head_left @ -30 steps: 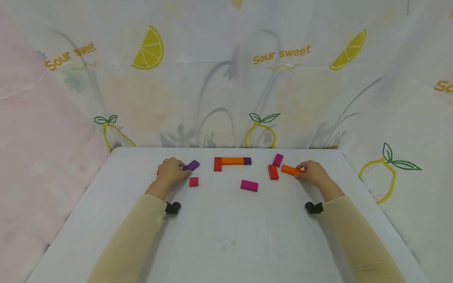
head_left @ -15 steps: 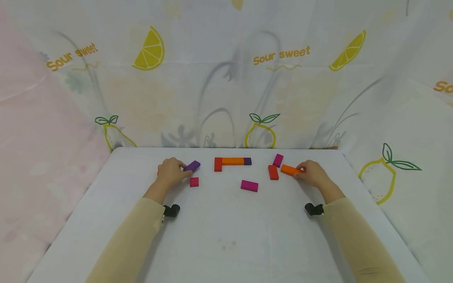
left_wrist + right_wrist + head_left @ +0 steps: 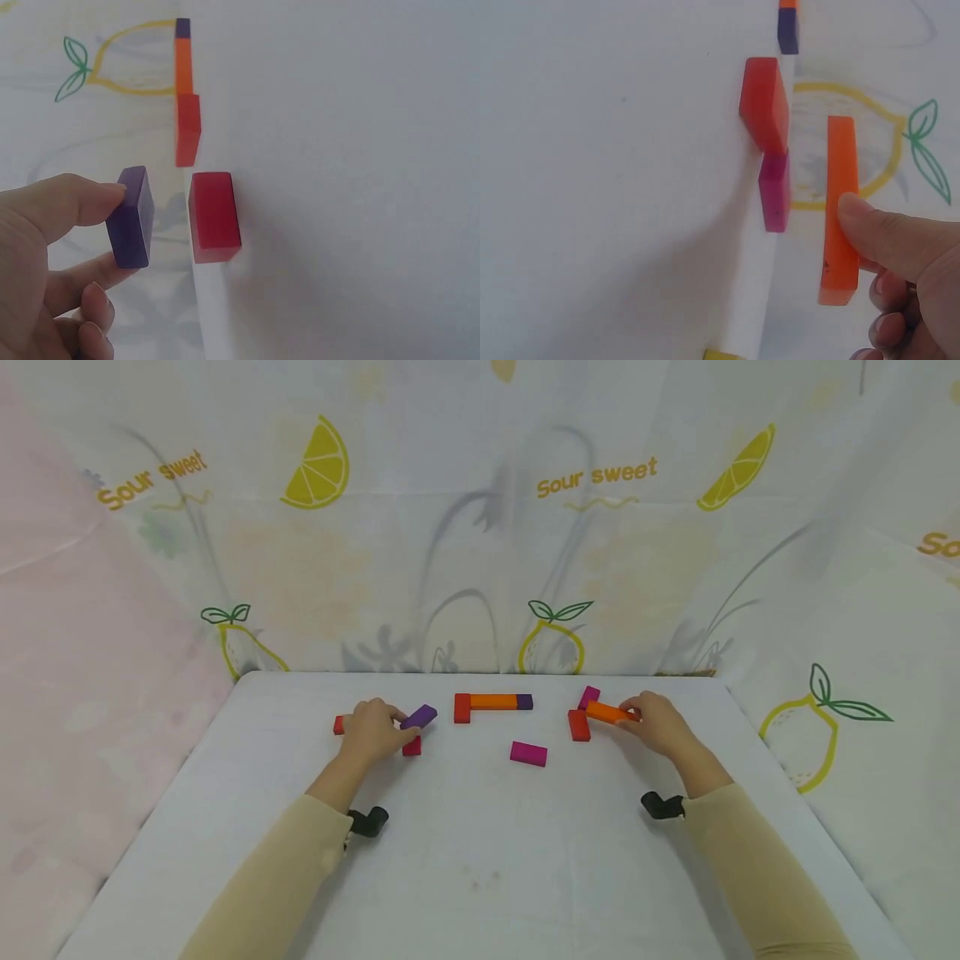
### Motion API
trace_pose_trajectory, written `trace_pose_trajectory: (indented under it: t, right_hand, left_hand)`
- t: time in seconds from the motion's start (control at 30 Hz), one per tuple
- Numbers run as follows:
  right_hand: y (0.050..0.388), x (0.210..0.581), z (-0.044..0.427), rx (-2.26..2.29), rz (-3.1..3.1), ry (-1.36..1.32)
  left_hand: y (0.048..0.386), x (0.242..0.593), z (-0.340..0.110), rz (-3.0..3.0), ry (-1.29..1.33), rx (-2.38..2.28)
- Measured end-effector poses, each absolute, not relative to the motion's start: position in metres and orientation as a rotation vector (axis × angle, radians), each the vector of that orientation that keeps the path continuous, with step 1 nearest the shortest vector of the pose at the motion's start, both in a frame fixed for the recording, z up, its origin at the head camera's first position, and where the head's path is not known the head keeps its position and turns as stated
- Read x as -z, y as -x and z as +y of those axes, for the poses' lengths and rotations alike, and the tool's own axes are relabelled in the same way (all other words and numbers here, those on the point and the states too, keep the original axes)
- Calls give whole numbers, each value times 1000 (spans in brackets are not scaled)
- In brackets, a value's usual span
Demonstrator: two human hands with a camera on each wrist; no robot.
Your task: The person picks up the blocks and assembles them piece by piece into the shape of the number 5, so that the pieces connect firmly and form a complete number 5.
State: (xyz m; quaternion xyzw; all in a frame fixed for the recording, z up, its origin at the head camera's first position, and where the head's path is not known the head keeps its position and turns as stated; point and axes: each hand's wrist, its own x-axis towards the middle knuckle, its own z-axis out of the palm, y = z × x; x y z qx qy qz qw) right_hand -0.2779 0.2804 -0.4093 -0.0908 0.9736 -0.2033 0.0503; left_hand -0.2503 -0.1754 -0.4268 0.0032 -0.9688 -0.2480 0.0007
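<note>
My left hand (image 3: 369, 732) pinches a purple block (image 3: 419, 717) between thumb and fingers; the left wrist view shows the purple block (image 3: 132, 217) held beside a red block (image 3: 215, 216). In the head view that red block (image 3: 412, 746) lies just below the held one, partly covered. My right hand (image 3: 660, 724) pinches a long orange block (image 3: 609, 712) near its right end. The right wrist view has the orange block (image 3: 841, 210) upright in the picture, beside a red block (image 3: 763, 101) and a magenta block (image 3: 775, 191).
At the back middle of the white table (image 3: 480, 843), a red block (image 3: 462, 708), an orange block (image 3: 492, 702) and a small purple block (image 3: 525, 702) form a joined row. A magenta block (image 3: 528, 754) lies in front. Another red block (image 3: 339, 725) shows behind my left hand.
My left hand has moved slightly right with the purple block, uncovering a red block on its left. My right hand has shifted left and slightly back, bringing the orange block over beside the red and magenta ones.
</note>
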Motion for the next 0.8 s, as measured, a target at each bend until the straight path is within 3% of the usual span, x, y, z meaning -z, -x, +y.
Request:
trace_pose_trajectory:
  t: [0.8]
  right_hand:
    - [283,419,200,600,2933,534]
  left_hand:
    - [236,435,-126,-3053,-30,817]
